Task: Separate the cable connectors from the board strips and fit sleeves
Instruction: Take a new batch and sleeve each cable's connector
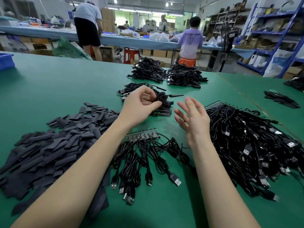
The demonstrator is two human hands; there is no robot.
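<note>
My left hand (141,105) curls its fingers round a coiled black cable (160,98) over a small pile of sleeved cables (148,89) at mid-table. My right hand (193,119) hovers beside it, fingers spread and holding nothing. Below both hands lies a board strip (143,135) with several black USB cables (148,163) still attached, plugs toward me. A large heap of flat black sleeves (54,142) covers the table on the left. On the right lies a big heap of board strips with cables (250,145).
Two bundles of finished cables (166,73) sit farther back on the green table (65,84). A blue bin (6,60) stands at the far left edge. More black parts (279,99) lie on the adjoining table. Two people work at a far bench.
</note>
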